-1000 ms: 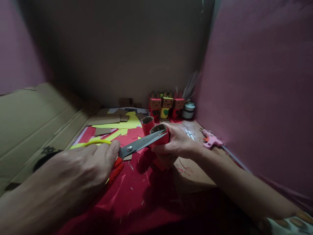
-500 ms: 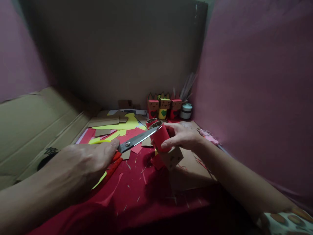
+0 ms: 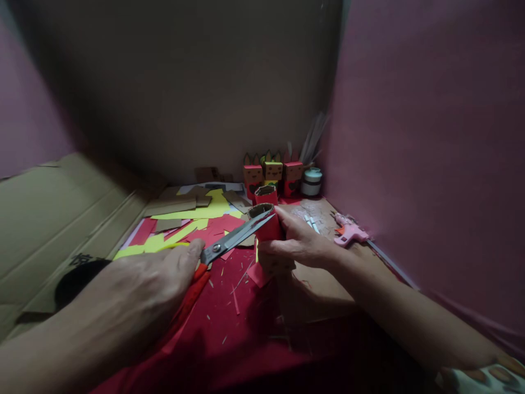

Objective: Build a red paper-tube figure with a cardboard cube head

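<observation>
A pale sleeve (image 3: 478,378), patterned with rounded brown, lies up the bare forearm (image 3: 394,300) from the person's ungloved right hand (image 3: 301,241).

Room above scissors (image 3: 216,248), figures (image 3: 273,171) beyond

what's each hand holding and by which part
Left hand: metal-bladed scissors, by their red and yellow handles. Right hand: red-covered cardboard tube, around its side near the open rim.

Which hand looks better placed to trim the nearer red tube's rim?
Probably the left hand: it holds the scissors, whose tips lie at the rim of the nearer red tube. The right hand is occupied gripping that tube.
</observation>
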`<state>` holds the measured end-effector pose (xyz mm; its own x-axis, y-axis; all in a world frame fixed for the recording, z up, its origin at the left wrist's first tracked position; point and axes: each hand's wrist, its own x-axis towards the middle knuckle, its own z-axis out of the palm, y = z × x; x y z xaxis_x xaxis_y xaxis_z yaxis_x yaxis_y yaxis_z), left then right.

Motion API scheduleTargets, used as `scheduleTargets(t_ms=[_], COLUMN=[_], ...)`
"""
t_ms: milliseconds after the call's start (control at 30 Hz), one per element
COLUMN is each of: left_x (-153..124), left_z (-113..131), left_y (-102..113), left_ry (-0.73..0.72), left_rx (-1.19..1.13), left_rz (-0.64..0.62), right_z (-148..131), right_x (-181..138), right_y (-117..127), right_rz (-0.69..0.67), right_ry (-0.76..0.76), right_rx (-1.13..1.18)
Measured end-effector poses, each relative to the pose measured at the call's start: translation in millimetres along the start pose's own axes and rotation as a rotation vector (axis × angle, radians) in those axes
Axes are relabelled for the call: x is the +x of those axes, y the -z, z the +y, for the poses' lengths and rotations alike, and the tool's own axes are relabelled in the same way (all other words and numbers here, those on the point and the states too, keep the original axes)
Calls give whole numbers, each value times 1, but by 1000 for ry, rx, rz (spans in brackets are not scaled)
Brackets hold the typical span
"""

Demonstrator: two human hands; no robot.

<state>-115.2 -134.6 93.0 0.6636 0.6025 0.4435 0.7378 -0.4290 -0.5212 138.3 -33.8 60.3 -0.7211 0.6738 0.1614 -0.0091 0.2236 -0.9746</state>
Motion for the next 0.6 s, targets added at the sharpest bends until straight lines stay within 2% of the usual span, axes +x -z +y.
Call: scheduleTargets(t_ms=[67, 267, 500, 600], left_x=[0, 2, 1, -1], left_z=[0, -2, -7, -6], left_y=[-2, -7, -8, -10], left_ry=[-40, -48, -67, -23], left_rx=[99, 160, 149, 84], left_rz=[30, -43, -110, -208], right_z=[2, 2, 3, 5], right_x=[-1, -2, -3, -1], right_y=[0, 5, 7, 8], right_rz=[19, 155, 246, 296], right_ry=[11, 49, 34, 75], right_rx=[3, -149, -288, -405])
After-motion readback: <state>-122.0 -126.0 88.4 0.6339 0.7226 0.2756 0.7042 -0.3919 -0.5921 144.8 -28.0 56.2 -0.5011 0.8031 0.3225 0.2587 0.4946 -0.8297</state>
